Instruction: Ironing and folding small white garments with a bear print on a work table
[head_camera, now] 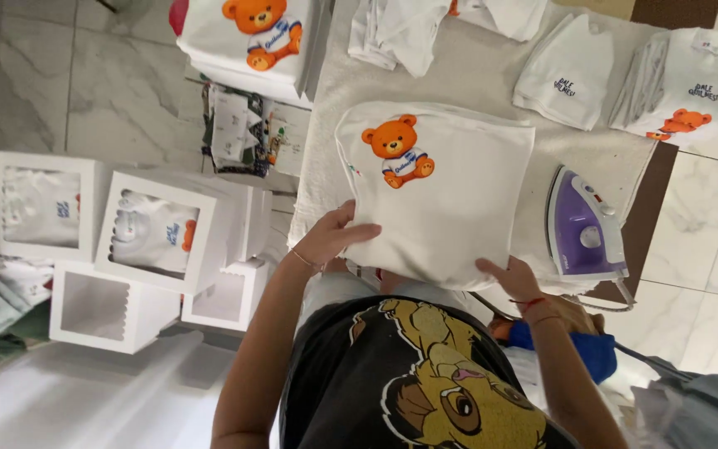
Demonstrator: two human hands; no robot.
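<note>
On board, 2 hands (338,237) (513,278), 1 folded tee (450,208), 1 iron (585,224)

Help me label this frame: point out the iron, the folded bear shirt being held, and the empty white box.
Iron (585,224), head view, on its purple top.
Folded bear shirt (450,199), head view, on the plain white cloth.
Empty white box (97,306), head view, on its open inside.
</note>
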